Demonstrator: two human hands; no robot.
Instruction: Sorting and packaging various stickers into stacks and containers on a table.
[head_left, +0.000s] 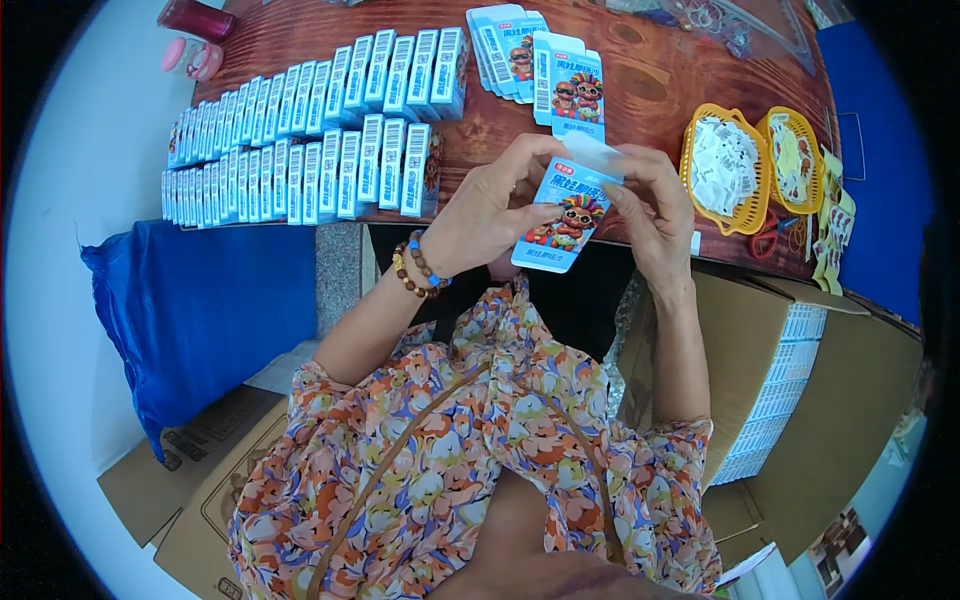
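Note:
Between my two hands, just over the table's front edge, is a small light-blue carton (562,222) with a cartoon figure on its front. My left hand (497,212) grips it from the left, thumb across the front. The fingers of my right hand (650,205) pinch near its raised top flap (592,153). Whether the carton has anything inside is hidden. Just beyond my hands lies a flat unfolded carton (570,85) of the same print, next to a fanned stack of flat cartons (500,50).
Two rows of upright filled-out cartons (340,85) stand at left. On the right are two yellow baskets (686,165) holding small packets, red scissors (765,240) and a strip of stickers (832,225). A cardboard box (700,330) with packed cartons sits below the table's right side.

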